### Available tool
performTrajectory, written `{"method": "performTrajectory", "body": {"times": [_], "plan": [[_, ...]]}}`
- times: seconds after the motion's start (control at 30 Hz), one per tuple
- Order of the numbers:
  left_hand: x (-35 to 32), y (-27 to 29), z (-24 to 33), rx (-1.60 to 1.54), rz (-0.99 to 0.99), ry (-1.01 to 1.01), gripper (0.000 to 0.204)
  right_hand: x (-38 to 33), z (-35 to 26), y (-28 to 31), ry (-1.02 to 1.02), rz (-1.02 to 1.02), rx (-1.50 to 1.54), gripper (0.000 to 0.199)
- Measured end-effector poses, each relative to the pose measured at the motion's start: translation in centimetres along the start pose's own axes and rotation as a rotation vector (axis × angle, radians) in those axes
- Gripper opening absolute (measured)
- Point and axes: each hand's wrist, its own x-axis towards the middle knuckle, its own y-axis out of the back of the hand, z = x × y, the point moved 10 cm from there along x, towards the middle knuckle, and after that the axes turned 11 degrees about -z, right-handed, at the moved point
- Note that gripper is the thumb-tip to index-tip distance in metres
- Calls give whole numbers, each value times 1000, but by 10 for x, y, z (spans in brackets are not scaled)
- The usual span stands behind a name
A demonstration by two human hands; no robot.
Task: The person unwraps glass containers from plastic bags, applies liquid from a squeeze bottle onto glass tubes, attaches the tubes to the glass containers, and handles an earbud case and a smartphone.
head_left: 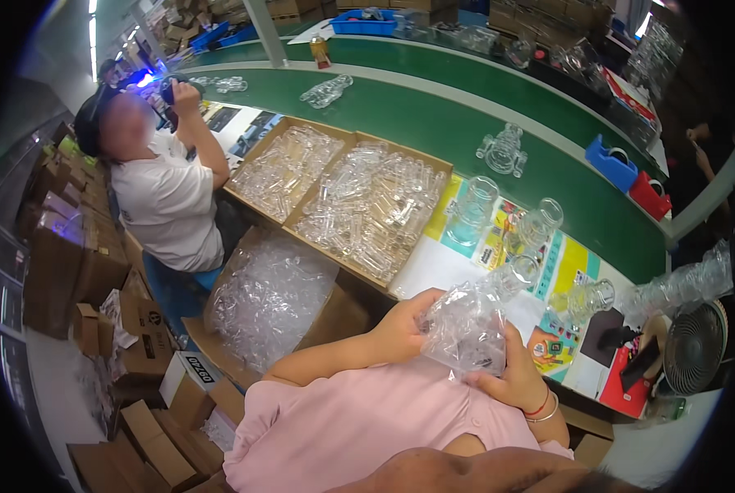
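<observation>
My left hand (404, 327) and my right hand (513, 371) hold a crinkled clear plastic bag (464, 330) between them, close in front of my chest. The left grips its left edge; the right has its thumb at the lower right, with a red string and a bangle on the wrist. Glare hides what the bag contains, if anything. Just beyond it shows a clear ringed part (518, 276); I cannot tell whether it is joined to the bag. Clear bottle-shaped pieces (472, 210) stand on the colourful printed sheets (490, 246) past my hands.
A divided cardboard tray (421, 238) of small clear tubes lies left of my hands. Below it sits an open carton (322, 316) of clear bags. A co-worker (166, 197) sits at the left. At right are a black fan (696, 349) and blue (610, 164) and red (650, 195) tape dispensers.
</observation>
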Motion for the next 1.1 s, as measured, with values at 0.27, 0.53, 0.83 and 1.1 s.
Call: {"method": "performTrajectory", "body": {"times": [0.27,0.53,0.83,1.1], "plan": [[-8,10,-1,-55,12,-25,51,-1,17,-4,-38,-1,54,74],[-1,9,5,21,-32,-96,54,2,17,0,16,40,34,71],[-1,19,0,69,9,-30,53,5,27,1,17,41,30,66],[1,17,9,182,-35,-56,54,6,23,3,-16,14,36,63]]}}
